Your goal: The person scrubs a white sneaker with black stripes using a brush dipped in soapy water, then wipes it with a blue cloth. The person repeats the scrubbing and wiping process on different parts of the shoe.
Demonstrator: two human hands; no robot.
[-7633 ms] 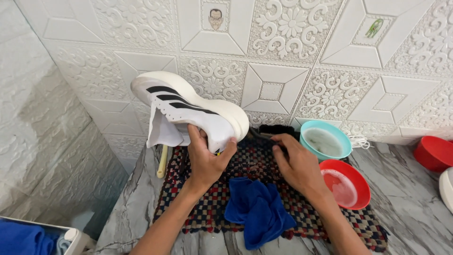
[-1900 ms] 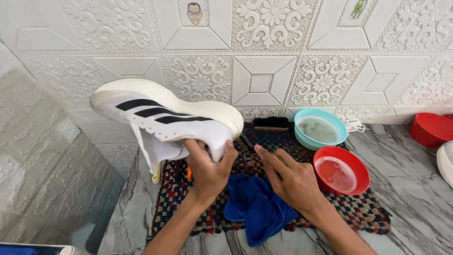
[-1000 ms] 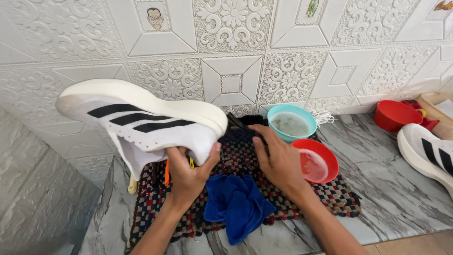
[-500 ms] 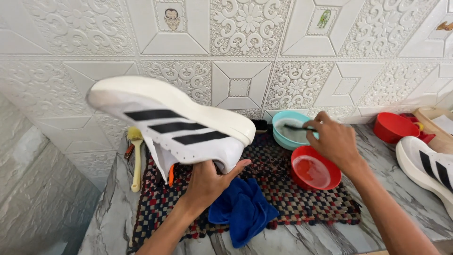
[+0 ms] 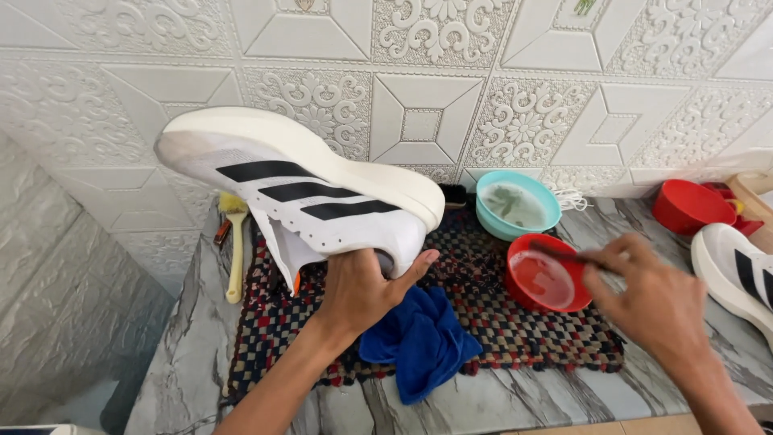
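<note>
My left hand (image 5: 361, 288) holds a white sneaker with black stripes (image 5: 298, 193) upside down, sole up, above a woven checked mat (image 5: 515, 322). My right hand (image 5: 651, 300) grips a thin dark brush (image 5: 564, 255) whose tip reaches over a red bowl (image 5: 544, 278) of cloudy liquid on the mat. A crumpled blue cloth (image 5: 419, 338) lies on the mat just under my left hand.
A turquoise bowl (image 5: 515, 205) of water sits behind the red bowl by the embossed white wall. A yellow-handled brush (image 5: 235, 250) lies at the mat's left. The second white sneaker (image 5: 737, 270) and a red container (image 5: 688, 205) stand at the right on the marble counter (image 5: 189, 338).
My right hand came away from the turquoise bowl with the brush and moved down to the red bowl. The sneaker stayed raised in my left hand, shifted slightly right.
</note>
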